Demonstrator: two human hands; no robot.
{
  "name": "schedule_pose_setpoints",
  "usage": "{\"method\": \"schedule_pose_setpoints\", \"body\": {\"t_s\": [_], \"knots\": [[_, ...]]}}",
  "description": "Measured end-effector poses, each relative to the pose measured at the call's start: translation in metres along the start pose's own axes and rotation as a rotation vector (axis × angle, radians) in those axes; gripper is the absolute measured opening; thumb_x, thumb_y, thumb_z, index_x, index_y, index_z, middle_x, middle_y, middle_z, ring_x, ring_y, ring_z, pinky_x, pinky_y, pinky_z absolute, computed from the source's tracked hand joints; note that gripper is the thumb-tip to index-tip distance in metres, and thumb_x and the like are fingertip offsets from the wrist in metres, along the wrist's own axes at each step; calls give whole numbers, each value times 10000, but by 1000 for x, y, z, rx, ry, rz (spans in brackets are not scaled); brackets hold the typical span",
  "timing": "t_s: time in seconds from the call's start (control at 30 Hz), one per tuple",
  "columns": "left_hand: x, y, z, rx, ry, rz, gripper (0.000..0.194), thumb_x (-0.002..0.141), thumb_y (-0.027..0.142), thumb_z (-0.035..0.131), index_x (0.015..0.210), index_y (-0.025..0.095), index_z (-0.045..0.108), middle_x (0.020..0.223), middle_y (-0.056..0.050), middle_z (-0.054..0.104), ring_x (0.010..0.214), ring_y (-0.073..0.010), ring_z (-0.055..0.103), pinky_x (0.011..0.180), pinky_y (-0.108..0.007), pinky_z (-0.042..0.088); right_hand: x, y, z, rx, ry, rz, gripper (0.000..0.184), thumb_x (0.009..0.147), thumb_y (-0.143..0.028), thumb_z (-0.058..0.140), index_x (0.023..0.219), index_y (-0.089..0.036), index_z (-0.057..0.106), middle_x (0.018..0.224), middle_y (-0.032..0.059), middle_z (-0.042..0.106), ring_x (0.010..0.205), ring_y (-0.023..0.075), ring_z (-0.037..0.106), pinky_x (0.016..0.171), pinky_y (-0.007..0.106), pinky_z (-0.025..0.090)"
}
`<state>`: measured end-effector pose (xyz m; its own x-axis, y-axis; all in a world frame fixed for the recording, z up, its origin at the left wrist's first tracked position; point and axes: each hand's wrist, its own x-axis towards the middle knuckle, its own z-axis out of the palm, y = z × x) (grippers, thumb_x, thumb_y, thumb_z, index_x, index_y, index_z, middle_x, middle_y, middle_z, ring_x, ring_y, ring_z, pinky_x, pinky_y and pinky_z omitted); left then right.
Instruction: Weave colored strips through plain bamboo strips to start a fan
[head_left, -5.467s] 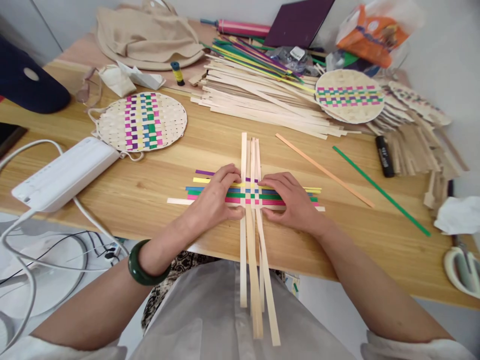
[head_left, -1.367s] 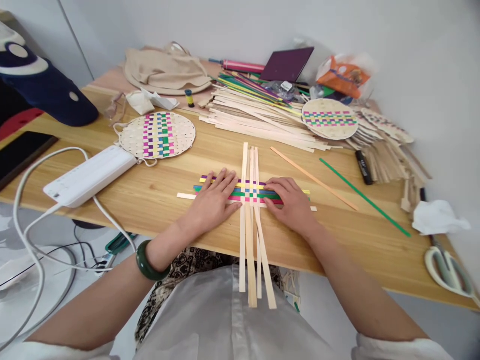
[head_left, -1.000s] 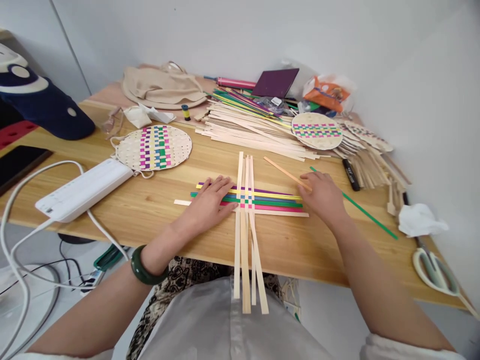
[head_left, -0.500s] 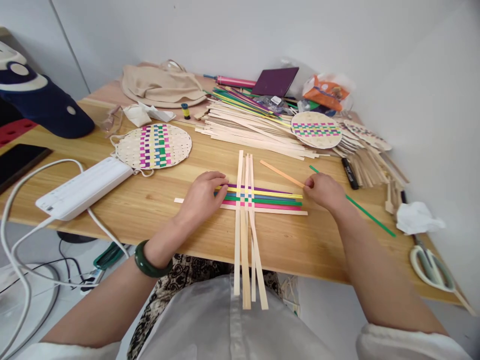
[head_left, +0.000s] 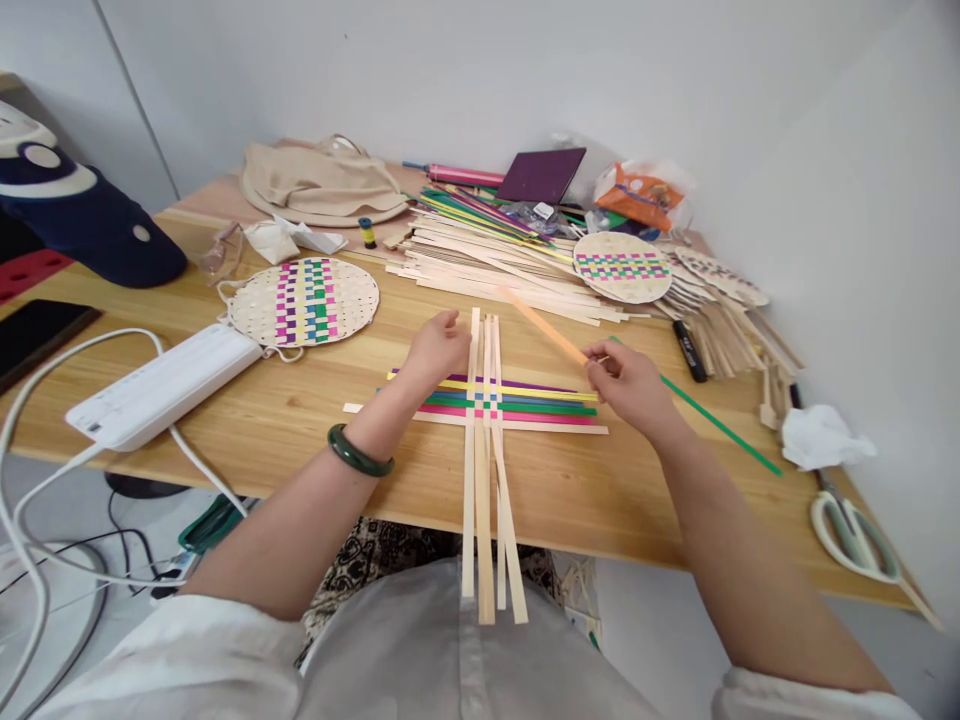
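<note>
Several pale strips (head_left: 469, 500) run lengthwise toward me and past the table edge, crossed by purple, yellow, blue, green (head_left: 555, 407) and pink strips. A small checkered weave (head_left: 487, 398) shows where they cross. My left hand (head_left: 441, 348), a green bangle at its wrist, hovers by the far ends of the pale strips, fingers loosely bent and apart, with nothing visible in them. Pinched in my right hand (head_left: 626, 380) is the near end of an orange strip (head_left: 551, 332), which points away to the left. A loose green strip (head_left: 720, 425) lies partly behind that hand.
A round woven piece (head_left: 322, 300) lies at left beside a white power strip (head_left: 165, 385). Piled pale strips (head_left: 495, 260) and another woven round (head_left: 622, 267) lie at the back. At right are a black marker (head_left: 689, 350), crumpled tissue (head_left: 825, 437) and scissors (head_left: 855, 535).
My left hand has left the left ends of the coloured strips and moved away from me and right. My right hand has shifted slightly left, its orange strip now raised.
</note>
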<state>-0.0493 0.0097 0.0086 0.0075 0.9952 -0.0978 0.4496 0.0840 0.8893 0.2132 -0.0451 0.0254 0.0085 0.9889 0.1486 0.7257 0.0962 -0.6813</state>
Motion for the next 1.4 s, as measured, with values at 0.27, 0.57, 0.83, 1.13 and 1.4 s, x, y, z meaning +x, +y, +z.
{"method": "schedule_pose_setpoints", "body": {"t_s": [0.27,0.57,0.83,1.13,1.4], "knots": [[4,3,13,47,-71,-25,674,769,188,581,1411,18,466,935,-120,729,814,-229,699,769,-323,534,8,-19,34,83,-75,71,172,751,-376,513,756,-219,583,608,-10,582,552,153,521,533,288,416],[3,-10,17,90,-72,136,166,766,189,561,891,153,665,790,-20,663,727,-161,621,673,-263,495,11,-18,58,-39,10,3,156,797,-323,478,802,-222,597,773,35,688,704,191,616,669,319,469],[-9,-5,15,-113,-72,214,80,779,173,548,842,173,599,931,-52,678,904,-175,645,851,-299,522,-1,-16,64,38,104,18,202,845,-388,497,872,-232,622,853,49,718,770,213,655,709,347,511],[-13,3,7,-444,-229,-65,59,782,219,604,774,185,556,667,27,617,612,-128,597,626,-262,495,-5,-24,58,-21,149,-18,215,848,-398,543,904,-231,665,906,50,736,821,216,670,753,357,521],[-16,10,6,-451,-200,-152,397,715,192,737,1080,156,585,866,-42,718,755,-172,675,703,-299,534,-6,-21,58,-40,175,-25,210,858,-388,542,920,-236,674,915,44,741,826,215,676,761,358,527]]}}
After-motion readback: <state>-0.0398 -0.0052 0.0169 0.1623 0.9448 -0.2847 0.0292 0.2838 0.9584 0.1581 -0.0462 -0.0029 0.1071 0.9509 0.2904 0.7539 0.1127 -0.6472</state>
